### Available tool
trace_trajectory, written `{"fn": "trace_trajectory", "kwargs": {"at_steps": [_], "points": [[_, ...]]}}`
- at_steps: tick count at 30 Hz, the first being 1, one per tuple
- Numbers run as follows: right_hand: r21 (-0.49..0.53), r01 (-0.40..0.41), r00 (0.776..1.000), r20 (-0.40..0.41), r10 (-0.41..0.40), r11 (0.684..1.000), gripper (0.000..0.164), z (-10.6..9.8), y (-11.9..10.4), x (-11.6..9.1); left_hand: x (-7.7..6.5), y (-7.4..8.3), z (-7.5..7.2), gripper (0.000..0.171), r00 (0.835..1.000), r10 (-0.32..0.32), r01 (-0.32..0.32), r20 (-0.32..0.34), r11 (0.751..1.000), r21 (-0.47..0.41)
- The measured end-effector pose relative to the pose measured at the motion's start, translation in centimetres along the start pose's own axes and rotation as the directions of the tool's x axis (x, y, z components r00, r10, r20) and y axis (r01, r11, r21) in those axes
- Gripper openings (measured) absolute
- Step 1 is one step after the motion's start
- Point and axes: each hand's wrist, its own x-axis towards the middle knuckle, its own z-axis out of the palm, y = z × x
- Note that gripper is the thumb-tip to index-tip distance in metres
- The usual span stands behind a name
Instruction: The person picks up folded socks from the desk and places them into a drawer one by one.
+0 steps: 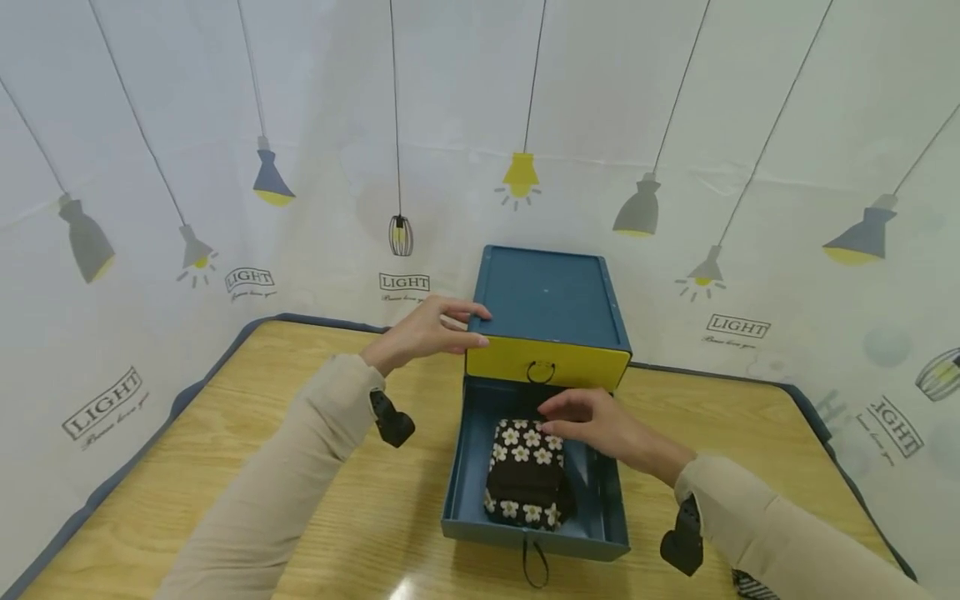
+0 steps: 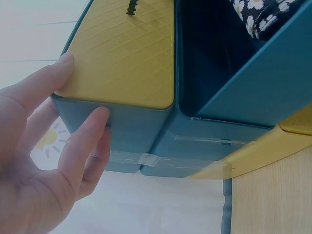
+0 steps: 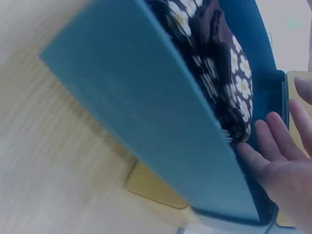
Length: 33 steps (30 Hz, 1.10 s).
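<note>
A blue two-drawer storage box (image 1: 551, 292) stands on the table, its upper yellow drawer front (image 1: 506, 357) closed. Pulled out below is the lower drawer (image 1: 459, 500), in which lies a black fabric pouch (image 1: 525, 454) printed with white daisies. My left hand (image 1: 431, 327) holds the upper left front corner of the box, thumb and fingers around the edge. Over the lower drawer, my right hand (image 1: 607, 425) hangs with loosely bent fingers and grips nothing. Its fingertips (image 3: 246, 148) are right beside the pouch in the right wrist view.
Black cord loops (image 1: 536, 562) serve as pulls on both drawers. A wooden table (image 1: 360, 517) lies beneath, with a white lamp-printed sheet (image 1: 337, 167) behind it. Part of a dark striped item (image 1: 752, 586) shows under the right sleeve. Clear tape (image 2: 151, 158) runs along the box's side.
</note>
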Motion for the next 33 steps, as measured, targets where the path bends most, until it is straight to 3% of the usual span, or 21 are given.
{"fn": "trace_trajectory", "kwargs": {"at_steps": [6, 14, 18, 23, 27, 33], "points": [[0.087, 0.004, 1.000, -0.029, -0.002, 0.996, 0.039, 0.4, -0.4, -2.0, 0.1, -0.1, 0.1, 0.038, 1.000, 0.008, -0.008, 0.003, 1.000, 0.000], [0.138, 0.170, 0.985, -0.054, -0.164, 0.976, 0.025, 2.1, -2.0, -4.9, 0.0, -0.2, -0.2, 0.040, 1.000, 0.009, -0.009, 0.008, 1.000, -0.011], [0.198, 0.215, 0.976, -0.015, -0.216, 0.956, 0.021, 3.5, -2.1, -6.6, -0.1, -0.2, -0.3, 0.041, 1.000, -0.001, 0.001, 0.000, 1.000, -0.018], [0.385, 0.178, 0.969, 0.092, -0.229, 0.906, 0.020, 5.5, -1.0, -8.7, -0.1, -0.1, -0.3, 0.041, 1.000, 0.001, -0.001, 0.004, 1.000, -0.024], [0.512, 0.071, 0.977, 0.137, -0.163, 0.856, 0.018, 7.0, 0.9, -9.8, -0.1, -0.1, -0.2, 0.041, 1.000, 0.003, -0.003, -0.002, 1.000, -0.030], [0.571, 0.077, 0.979, 0.114, -0.171, 0.818, 0.017, 8.6, 4.4, -10.5, 0.1, -0.2, -0.1, 0.041, 1.000, -0.001, 0.002, 0.009, 1.000, -0.030]]}}
